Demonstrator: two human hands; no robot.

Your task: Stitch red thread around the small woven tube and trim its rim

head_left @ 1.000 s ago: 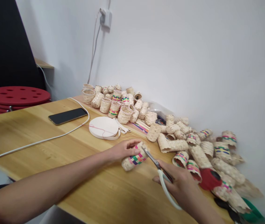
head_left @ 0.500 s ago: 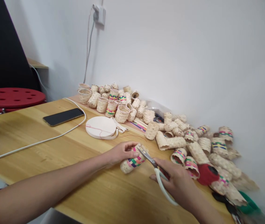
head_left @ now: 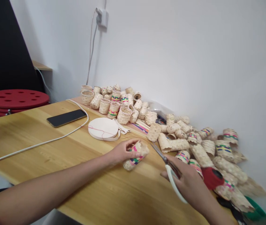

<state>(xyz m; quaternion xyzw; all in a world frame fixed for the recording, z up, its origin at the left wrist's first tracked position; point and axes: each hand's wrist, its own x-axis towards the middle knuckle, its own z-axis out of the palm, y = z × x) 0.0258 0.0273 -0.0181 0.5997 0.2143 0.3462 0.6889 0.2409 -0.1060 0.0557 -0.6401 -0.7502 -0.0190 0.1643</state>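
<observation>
Tilted in my left hand [head_left: 127,150] is a small woven basket [head_left: 135,157], pale with a band of pink, green and blue strips. Its ragged upper rim points up and to the right. My right hand [head_left: 186,176] is closed around a pair of white-handled scissors [head_left: 167,162]. The blades look almost together and lie apart from the basket, to its right. Beyond the left hand rests a flat roll of white tape [head_left: 103,128] with a thin red thread across it.
Many woven baskets [head_left: 124,115] are heaped along the wall. A black phone [head_left: 66,118] and a white cable [head_left: 60,137] lie on the wooden table [head_left: 29,131]. Close to my right forearm are a red spool [head_left: 212,178] and a green object [head_left: 256,209]. Red stools [head_left: 15,98] stand at the left.
The scissors have come away from the basket's rim and moved right with my right hand. My left hand still holds the basket. The view has shifted slightly.
</observation>
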